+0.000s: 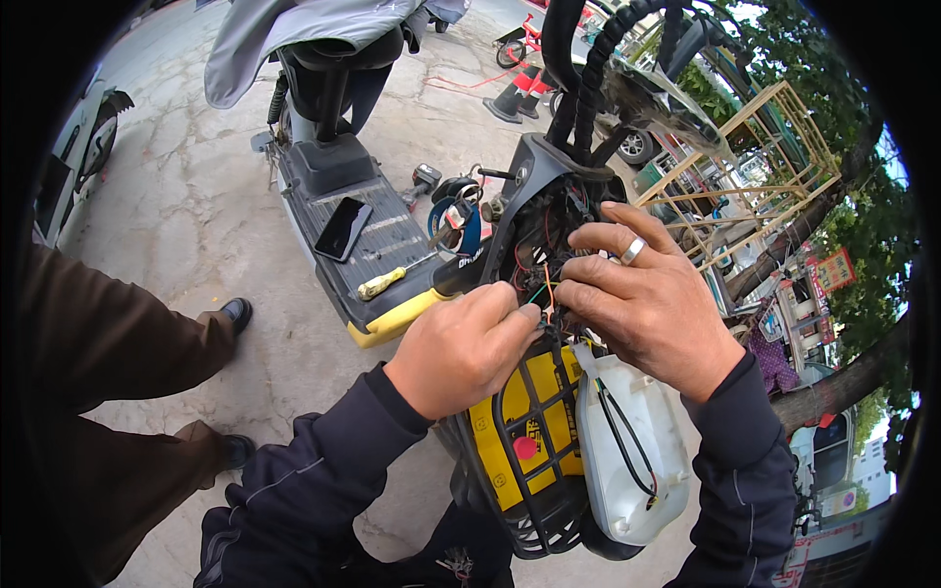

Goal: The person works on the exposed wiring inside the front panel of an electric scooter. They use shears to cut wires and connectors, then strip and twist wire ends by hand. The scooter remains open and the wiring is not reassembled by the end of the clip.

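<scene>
An electric scooter stands before me, its front panel (pixel 530 181) opened on a bundle of dark wiring (pixel 556 211). My left hand (pixel 466 348) is closed in a pinch at thin wires beside the opening. Close to its right, my right hand (pixel 642 304), with a ring on one finger, has its fingers bent and pinching at the same wires. An orange wire (pixel 548 284) and a green one run between the two hands; the fingertips partly hide their ends. Below them hangs a white plastic shell (pixel 632 446) with a black cable lying in it.
A black front basket (pixel 529 470) with a yellow panel sits under my hands. On the footboard lie a phone (pixel 343 229), a yellow-handled screwdriver (pixel 381 283) and a blue ring-shaped item (pixel 470 230). Someone in brown trousers (pixel 147 343) stands at left. Traffic cones (pixel 512 95) stand farther off.
</scene>
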A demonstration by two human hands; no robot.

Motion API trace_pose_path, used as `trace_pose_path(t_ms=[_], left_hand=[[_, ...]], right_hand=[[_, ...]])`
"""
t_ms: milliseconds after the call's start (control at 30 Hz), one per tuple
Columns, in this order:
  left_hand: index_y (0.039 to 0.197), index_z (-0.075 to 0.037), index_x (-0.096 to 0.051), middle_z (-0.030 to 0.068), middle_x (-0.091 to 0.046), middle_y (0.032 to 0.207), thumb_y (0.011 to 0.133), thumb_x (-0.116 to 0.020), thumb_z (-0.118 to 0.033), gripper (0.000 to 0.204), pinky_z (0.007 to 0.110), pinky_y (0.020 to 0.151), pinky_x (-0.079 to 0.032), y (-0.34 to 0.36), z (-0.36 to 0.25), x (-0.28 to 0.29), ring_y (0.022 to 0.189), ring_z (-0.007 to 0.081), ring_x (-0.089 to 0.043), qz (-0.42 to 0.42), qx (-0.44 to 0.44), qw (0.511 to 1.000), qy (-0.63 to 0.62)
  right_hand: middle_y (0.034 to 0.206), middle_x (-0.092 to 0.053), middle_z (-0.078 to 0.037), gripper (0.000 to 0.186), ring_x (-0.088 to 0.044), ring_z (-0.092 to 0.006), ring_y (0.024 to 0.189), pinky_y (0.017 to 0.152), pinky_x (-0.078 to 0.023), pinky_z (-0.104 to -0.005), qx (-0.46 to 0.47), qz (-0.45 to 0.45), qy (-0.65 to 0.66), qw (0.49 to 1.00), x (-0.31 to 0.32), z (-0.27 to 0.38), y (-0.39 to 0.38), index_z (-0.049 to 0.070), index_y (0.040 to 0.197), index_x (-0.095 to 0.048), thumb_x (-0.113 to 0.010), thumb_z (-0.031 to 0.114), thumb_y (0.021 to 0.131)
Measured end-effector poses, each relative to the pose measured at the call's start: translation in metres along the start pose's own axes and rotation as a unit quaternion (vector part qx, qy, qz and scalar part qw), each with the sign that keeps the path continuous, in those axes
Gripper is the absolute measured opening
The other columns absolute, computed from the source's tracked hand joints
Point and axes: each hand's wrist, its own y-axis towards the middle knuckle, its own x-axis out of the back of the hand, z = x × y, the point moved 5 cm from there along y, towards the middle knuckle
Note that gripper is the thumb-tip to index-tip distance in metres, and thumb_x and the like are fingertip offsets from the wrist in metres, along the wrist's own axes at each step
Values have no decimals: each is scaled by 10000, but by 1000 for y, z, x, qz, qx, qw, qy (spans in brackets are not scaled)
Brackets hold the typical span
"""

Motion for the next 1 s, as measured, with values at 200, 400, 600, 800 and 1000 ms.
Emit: trace_pose_path(t_ms=[200, 400, 600, 800, 1000], left_hand=[[1129, 86, -675, 63, -497, 796, 821, -697, -45, 336, 293, 533, -493, -11, -12, 9, 658, 180, -577, -27, -53, 991, 123], [1152, 112, -672, 46, -478, 787, 798, -674, -51, 390, 273, 525, -475, -19, -13, 14, 661, 156, -560, -27, -71, 991, 113], [1133, 109, -678, 43, -483, 786, 785, -684, -49, 382, 265, 519, -464, -21, -16, 18, 659, 146, -558, -5, -71, 991, 111], [1024, 102, -700, 45, -515, 761, 800, -713, -33, 262, 258, 509, -465, -17, -31, 19, 658, 147, -579, -14, -42, 993, 105], [966, 111, -714, 67, -557, 779, 786, -726, -17, 221, 254, 478, -466, -14, -40, 27, 649, 161, -590, 10, -31, 993, 116]], right_hand=[[1034, -690, -21, 254, -665, -217, 1091, 1088, -496, -460, 31, -56, -27, 998, -2, 2, 3, 81, 998, -709, -683, 150, 755], [1033, -709, -30, 263, -682, -228, 1063, 1048, -517, -469, 30, -64, -32, 997, -7, 2, -2, 68, 1020, -737, -688, 135, 771], [1036, -717, -25, 258, -684, -221, 1066, 1059, -509, -461, 25, -70, -23, 997, -13, 2, -3, 84, 1012, -753, -699, 134, 765], [1043, -718, -28, 275, -684, -222, 1073, 1077, -496, -464, 24, -64, -13, 998, -15, 2, -2, 78, 1021, -752, -695, 124, 756], [1051, -718, -33, 295, -684, -230, 1084, 1080, -499, -470, 28, -59, -8, 998, -15, 2, 1, 78, 1035, -748, -690, 111, 748]])
